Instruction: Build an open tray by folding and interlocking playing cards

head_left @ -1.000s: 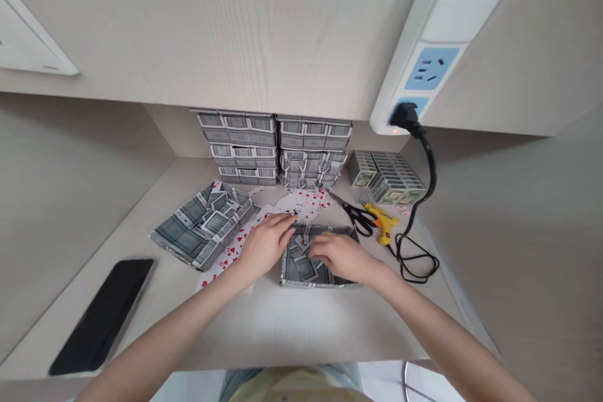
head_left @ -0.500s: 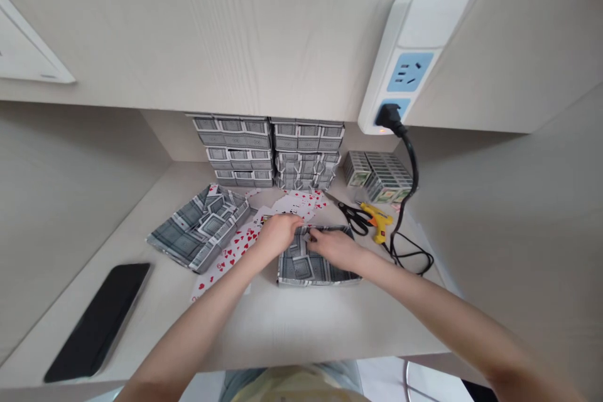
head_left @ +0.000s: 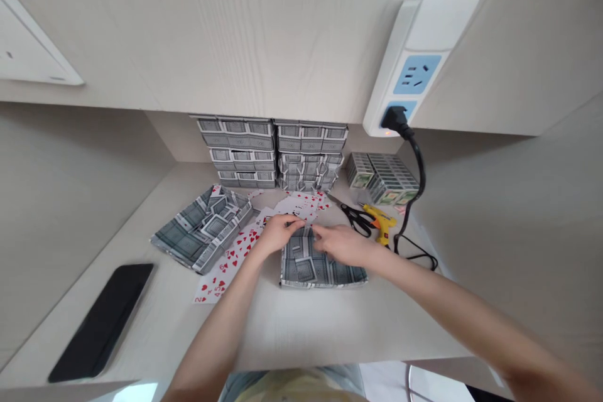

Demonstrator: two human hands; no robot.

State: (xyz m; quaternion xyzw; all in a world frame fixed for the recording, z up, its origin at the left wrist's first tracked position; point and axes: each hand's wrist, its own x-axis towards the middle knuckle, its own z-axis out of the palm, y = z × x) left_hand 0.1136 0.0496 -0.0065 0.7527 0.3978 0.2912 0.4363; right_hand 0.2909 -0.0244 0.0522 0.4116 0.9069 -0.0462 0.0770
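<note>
Grey card tray (head_left: 333, 271) lies near 6 o'clock in my view; fingers of my left hand (head_left: 279, 232) and right hand (head_left: 343, 245) curl by its 11 o'clock rim, gripping or not I can't tell. Pressing hard could buckle that wall.

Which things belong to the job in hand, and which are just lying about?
Likely in the job:
open grey card-patterned box, at left hand and right hand;
loose white playing cards;
yellow plastic glue gun;
black-handled metal scissors.

Apparently just lying about:
flat black rectangular phone;
stacked grey card-patterned boxes.
</note>
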